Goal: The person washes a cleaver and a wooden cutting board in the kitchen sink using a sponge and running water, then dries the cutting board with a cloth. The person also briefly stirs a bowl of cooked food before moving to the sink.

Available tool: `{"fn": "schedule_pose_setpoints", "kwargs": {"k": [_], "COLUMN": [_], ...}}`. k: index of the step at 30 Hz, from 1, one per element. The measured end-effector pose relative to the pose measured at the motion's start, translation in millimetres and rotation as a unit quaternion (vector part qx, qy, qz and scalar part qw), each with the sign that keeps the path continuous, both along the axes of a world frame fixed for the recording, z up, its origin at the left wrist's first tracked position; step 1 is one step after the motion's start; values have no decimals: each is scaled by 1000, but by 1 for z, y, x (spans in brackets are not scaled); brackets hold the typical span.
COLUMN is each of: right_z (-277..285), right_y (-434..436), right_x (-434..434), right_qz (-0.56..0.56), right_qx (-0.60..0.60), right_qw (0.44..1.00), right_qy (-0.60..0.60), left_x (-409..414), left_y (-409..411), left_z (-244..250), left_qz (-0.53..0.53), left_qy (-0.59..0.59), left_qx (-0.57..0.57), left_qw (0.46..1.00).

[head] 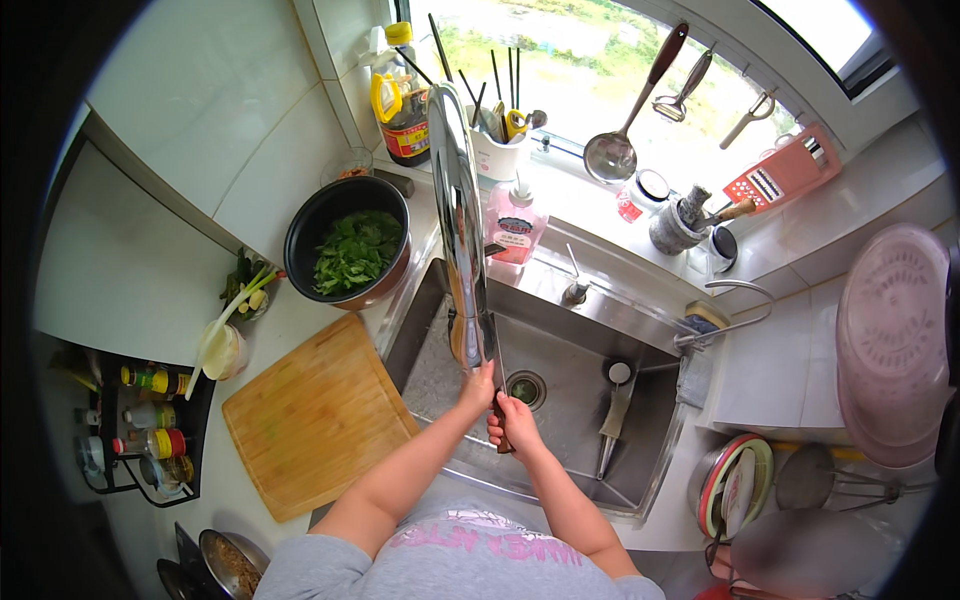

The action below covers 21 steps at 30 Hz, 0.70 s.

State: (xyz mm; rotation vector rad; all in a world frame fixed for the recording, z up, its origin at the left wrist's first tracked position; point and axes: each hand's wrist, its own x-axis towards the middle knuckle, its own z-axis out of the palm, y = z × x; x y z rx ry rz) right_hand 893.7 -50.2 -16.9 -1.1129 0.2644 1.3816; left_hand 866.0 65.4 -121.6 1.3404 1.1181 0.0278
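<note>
My left hand [478, 387] grips the near end of a large shiny round metal lid or basin [459, 202], held upright and seen nearly edge-on above the sink's left side. Just to the right, my right hand [517, 421] is closed around the brown handle [504, 442] of a kitchen knife. Its blade [501, 352] points away from me, close beside the metal rim; whether they touch I cannot tell. Below both hands lies the stainless steel sink [555, 450] with its round drain [526, 390]. Part of the sink is hidden behind the metal piece.
A wooden cutting board [322, 420] lies left of the sink. Beyond it stands a dark pot [346, 296] of leafy greens [356, 251]. A pink soap bottle [514, 225] and faucet [694, 339] border the sink. A brush-like tool [616, 420] rests inside.
</note>
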Motion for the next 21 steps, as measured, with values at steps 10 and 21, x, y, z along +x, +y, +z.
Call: {"fn": "schedule_pose_setpoints", "kwargs": {"k": [10,21], "right_z": [32,46], "right_y": [-4,-5], "right_x": [-2,19], "right_qz": [-18,26], "right_qx": [35,-17], "right_qw": [997,997], "right_qy": [62,-71], "left_x": [-11,-26], "left_y": [-7,40], "left_z": [4,-51], "left_qz": [-55,66], "left_qy": [-125,-40], "left_qx": [260,92], "left_qw": [956,993]}}
